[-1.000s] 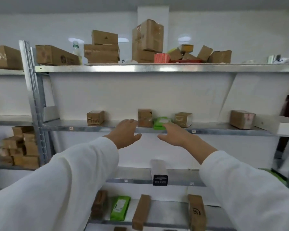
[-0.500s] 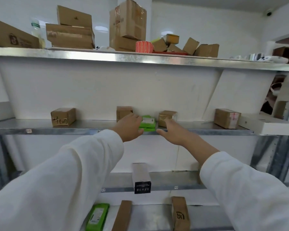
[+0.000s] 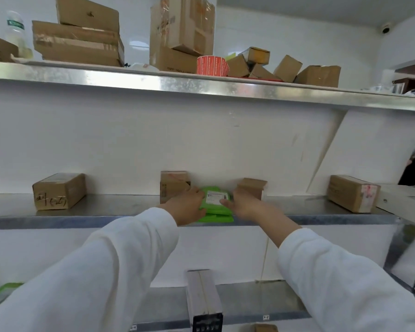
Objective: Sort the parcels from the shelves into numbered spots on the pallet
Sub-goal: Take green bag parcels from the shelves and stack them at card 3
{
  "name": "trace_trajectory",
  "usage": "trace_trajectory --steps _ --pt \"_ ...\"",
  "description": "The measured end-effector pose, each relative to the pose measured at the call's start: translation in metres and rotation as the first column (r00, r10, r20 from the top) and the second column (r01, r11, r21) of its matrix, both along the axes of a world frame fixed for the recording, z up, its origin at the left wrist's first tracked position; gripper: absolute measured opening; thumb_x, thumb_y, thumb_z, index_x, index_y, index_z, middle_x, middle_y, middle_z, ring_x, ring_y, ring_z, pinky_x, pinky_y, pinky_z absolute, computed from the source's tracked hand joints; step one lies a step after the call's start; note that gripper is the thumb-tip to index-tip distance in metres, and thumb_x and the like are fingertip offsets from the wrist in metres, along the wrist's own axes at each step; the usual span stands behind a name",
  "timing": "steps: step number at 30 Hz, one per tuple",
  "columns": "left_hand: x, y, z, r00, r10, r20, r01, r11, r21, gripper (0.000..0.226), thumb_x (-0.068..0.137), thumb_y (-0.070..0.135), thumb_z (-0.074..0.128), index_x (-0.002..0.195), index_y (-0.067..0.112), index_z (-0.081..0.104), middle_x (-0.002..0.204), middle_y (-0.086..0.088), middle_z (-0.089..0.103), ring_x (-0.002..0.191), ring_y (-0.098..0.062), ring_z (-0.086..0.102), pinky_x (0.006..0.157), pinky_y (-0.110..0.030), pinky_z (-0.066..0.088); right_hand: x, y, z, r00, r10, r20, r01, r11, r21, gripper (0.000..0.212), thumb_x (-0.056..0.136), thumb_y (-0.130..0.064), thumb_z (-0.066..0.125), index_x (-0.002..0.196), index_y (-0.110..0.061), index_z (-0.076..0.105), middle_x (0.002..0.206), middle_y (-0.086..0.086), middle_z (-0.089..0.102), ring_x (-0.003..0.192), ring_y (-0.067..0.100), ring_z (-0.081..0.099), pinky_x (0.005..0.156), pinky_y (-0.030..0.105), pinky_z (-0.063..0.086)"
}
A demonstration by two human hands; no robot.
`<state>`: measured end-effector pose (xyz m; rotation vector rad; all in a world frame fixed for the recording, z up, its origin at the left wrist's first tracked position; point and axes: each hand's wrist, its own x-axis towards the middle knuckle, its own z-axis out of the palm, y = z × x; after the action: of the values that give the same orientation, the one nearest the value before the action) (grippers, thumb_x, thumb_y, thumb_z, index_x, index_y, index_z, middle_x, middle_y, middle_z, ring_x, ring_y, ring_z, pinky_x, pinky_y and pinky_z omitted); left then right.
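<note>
On the dull galvanised metal shelf, close to its front lip: a flat, glossy green parcel of soft plastic, white printed label on top. Clasped at its left edge by the left hand and at its right edge by the right hand, fingers curled onto it. Just behind, a squarish taped cardboard box, matte brown.

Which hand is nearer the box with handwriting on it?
Left. The left hand is right of the box, on the green parcel; the right hand is farther right, on the parcel's far side.
</note>
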<state>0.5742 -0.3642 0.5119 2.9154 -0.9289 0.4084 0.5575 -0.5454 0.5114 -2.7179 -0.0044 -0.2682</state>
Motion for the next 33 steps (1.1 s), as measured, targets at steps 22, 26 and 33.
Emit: trace_trajectory --steps 22,26,33 --pt "0.067 -0.059 -0.036 0.9 0.061 -0.432 -0.314 0.777 -0.545 0.037 0.099 0.021 0.043 0.113 -0.008 0.06 0.117 -0.023 0.063 0.11 -0.036 0.059 0.078 -0.03 0.042 0.102 -0.012 -0.036 0.98 0.018 -0.197 0.097 0.825 0.556 0.057 0.073 -0.029 0.077 0.122 -0.005 0.061 0.114 0.01 0.068 0.101 0.023 0.066 0.091 0.035 0.053" --pt "0.071 -0.059 -0.037 0.884 0.05 -0.465 -0.384 0.643 -0.663 0.034 0.097 0.016 0.044 0.111 -0.011 0.059 0.116 -0.027 0.062 0.109 -0.04 0.058 0.082 -0.036 0.047 0.095 -0.001 -0.052 0.99 0.029 -0.135 0.085 0.639 0.765 0.049 0.081 -0.021 0.072 0.126 -0.009 0.06 0.117 0.008 0.067 0.104 0.024 0.066 0.094 0.037 0.053" --pt "0.064 -0.068 -0.048 0.873 0.055 -0.484 -0.454 0.453 -0.767 0.026 0.09 0.005 0.049 0.113 -0.004 0.057 0.119 -0.02 0.061 0.111 -0.035 0.057 0.076 -0.029 0.043 0.086 -0.002 -0.057 0.996 -0.057 -0.066 0.085 0.459 0.884 0.041 0.082 -0.002 0.069 0.122 -0.006 0.063 0.113 0.012 0.069 0.098 0.027 0.067 0.081 0.036 0.056"
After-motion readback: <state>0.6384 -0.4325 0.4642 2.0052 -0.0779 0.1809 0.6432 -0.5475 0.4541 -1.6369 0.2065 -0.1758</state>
